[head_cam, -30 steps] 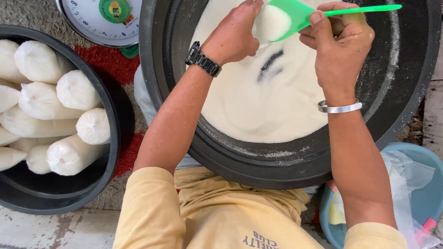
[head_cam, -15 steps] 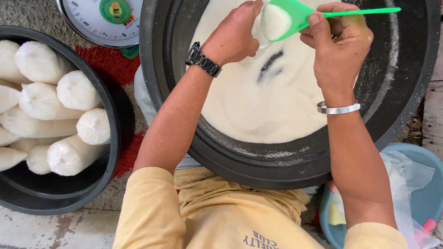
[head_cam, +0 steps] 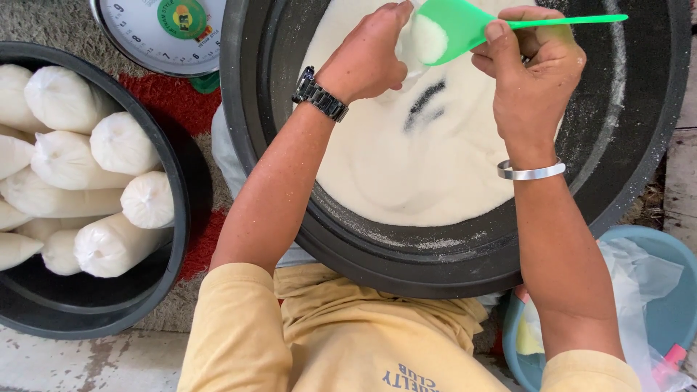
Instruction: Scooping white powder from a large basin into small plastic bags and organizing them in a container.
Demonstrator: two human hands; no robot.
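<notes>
Glossy green plastic scoop (head_cam: 465,25); matt black plastic tub (head_cam: 639,145).

Black tub (head_cam: 170,218) at left, full of filled white bags (head_cam: 87,174). Weighing scale (head_cam: 156,33) just above the tub, on a red mat (head_cam: 163,98). Blue basin (head_cam: 671,305) far right of the tub, holding clear plastic bags (head_cam: 639,283).
</notes>
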